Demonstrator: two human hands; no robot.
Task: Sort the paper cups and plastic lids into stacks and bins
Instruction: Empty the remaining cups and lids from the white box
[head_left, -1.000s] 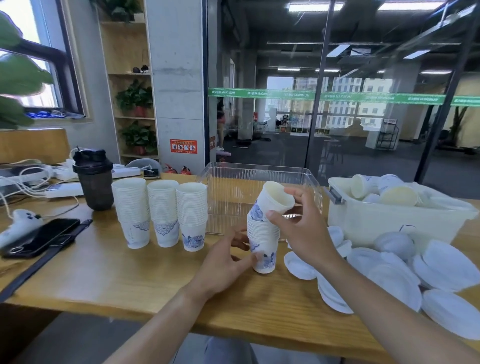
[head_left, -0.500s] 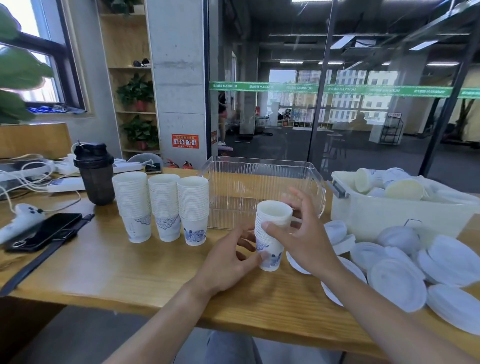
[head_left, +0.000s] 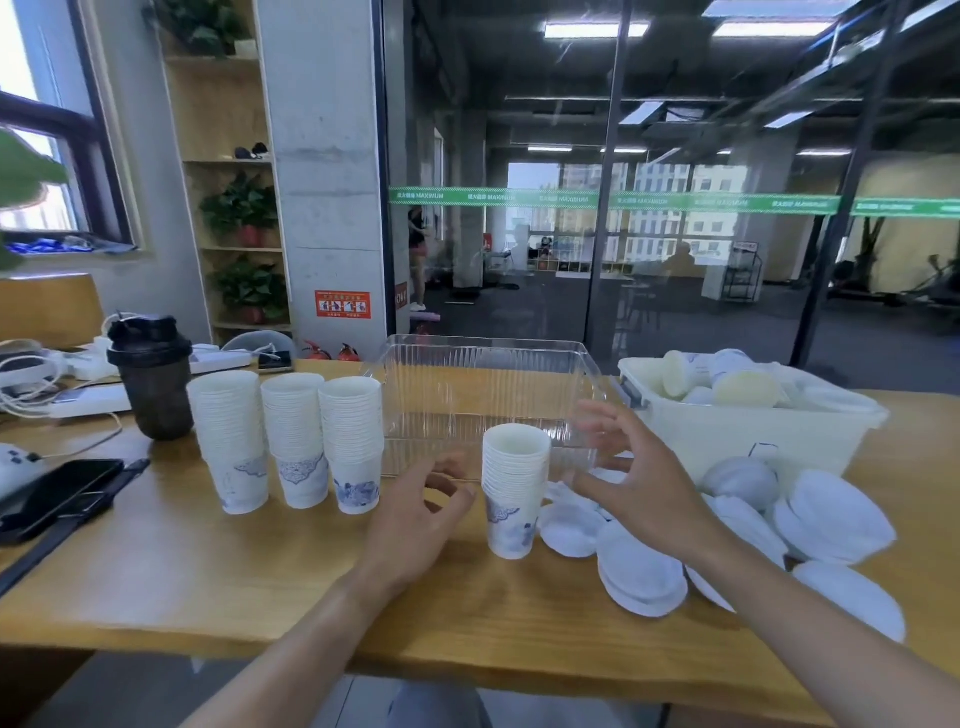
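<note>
I take the short stack of paper cups (head_left: 515, 491) as my landmark; it stands upright on the wooden table (head_left: 156, 566), and no hand touches it. My left hand (head_left: 415, 512) is just to the left of this stack, with fingers loosely curled and holding nothing. My right hand (head_left: 631, 480) is just to the right of it, fingers spread wide, also holding nothing.

To the left of the stack I see three taller cup stacks (head_left: 291, 436) in a row, close to each other. Directly behind the stack is the clear plastic bin (head_left: 483, 384), and I see nothing inside it. To the right of the stack, many white plastic lids (head_left: 639, 566) lie scattered on the table. Behind these lids is a white bin (head_left: 737, 436) with loose cups lying inside. Far to the left of the stack are a dark shaker bottle (head_left: 153, 382) and a black phone (head_left: 57, 493).
</note>
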